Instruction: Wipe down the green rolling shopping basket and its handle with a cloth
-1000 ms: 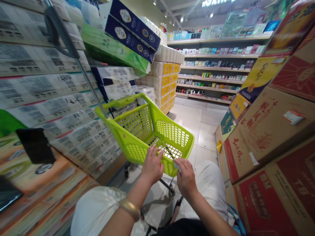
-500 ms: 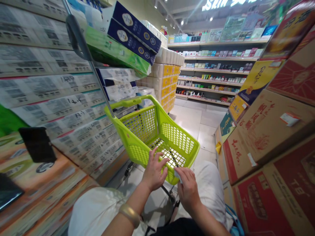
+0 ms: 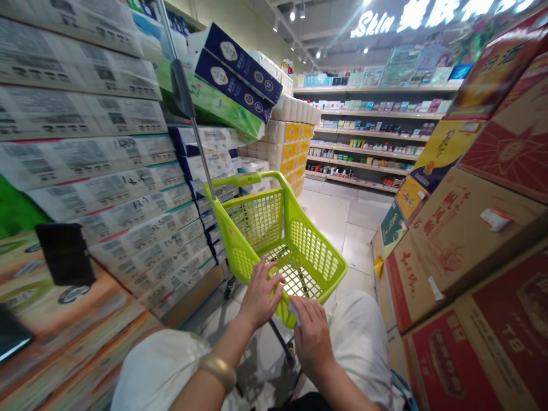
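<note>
A lime-green shopping basket cart point(image 3: 317, 245) stands in front of my knees, its inside bare down to the slatted bottom. My left hand point(image 3: 262, 292), with a gold bangle on the wrist, rests at the near rim with fingers spread. Just to its right, my right hand point(image 3: 312, 334) is closed at the near corner of that rim. A small white piece point(image 3: 293, 309), perhaps a wipe or tissue, peeks out between its fingers and the plastic. Most of this piece is hidden by the hand. A thin metal pole with a grey fitting point(image 3: 182, 88) rises from the cart's left side.
Stacked paper packs point(image 3: 128, 154) wall the left side. A black phone-like device point(image 3: 65, 253) lies on orange packs point(image 3: 115, 291). Cardboard cartons point(image 3: 466, 222) pile up on the right. Tiled floor point(image 3: 331, 214) leads to shelves of cosmetics point(image 3: 372, 114) at the back.
Both hands have shifted a little left and stay at the near rim. The cart's handle end has swung right in view, and the camera has tilted up slightly.
</note>
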{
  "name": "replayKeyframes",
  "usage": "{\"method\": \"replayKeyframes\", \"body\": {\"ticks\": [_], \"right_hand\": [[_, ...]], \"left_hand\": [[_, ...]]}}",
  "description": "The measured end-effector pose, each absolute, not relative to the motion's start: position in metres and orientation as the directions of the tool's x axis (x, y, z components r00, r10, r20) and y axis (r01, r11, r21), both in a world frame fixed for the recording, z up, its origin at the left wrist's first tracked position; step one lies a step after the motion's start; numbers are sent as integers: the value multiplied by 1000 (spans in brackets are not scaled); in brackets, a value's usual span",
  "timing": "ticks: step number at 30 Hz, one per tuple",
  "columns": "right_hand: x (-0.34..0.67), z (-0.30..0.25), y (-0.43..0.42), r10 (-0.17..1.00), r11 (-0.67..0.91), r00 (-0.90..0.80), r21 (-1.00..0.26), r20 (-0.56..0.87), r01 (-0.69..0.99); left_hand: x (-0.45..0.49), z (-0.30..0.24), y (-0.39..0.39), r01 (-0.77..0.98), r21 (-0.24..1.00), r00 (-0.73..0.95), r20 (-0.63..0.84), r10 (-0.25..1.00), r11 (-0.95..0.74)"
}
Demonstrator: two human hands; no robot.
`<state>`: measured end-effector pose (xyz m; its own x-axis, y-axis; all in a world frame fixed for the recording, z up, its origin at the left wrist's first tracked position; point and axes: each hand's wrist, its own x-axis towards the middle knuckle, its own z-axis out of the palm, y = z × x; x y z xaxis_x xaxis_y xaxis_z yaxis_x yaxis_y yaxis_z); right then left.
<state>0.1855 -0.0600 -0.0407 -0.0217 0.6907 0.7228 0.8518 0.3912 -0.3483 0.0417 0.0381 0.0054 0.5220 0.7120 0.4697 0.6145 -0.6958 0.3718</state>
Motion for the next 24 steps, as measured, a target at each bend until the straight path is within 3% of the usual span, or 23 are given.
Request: {"method": "replayKeyframes", "body": {"ticks": [8,13,18,21,24], "right_hand": [[158,-38,-33,693,450,-98,-323,714,832],[177,-36,-21,707,453,-133,-301,695,839],[213,-41,-12,700,336,-25,-298,714,894],[208,-43,-10,701,264,57,-333,711,905],[186,-41,-10,720,295,40,-358,693,886]], "left_hand": [[43,-18,34,726,390,299,563,771,-566],[33,-18,30,783,304,344,514,786,-542],[27,-12,34,813,250,382,453,805,-526],[29,-17,29,779,204,451,473,757,-592],[33,-25,22,759,161,490,495,717,-631]]}}
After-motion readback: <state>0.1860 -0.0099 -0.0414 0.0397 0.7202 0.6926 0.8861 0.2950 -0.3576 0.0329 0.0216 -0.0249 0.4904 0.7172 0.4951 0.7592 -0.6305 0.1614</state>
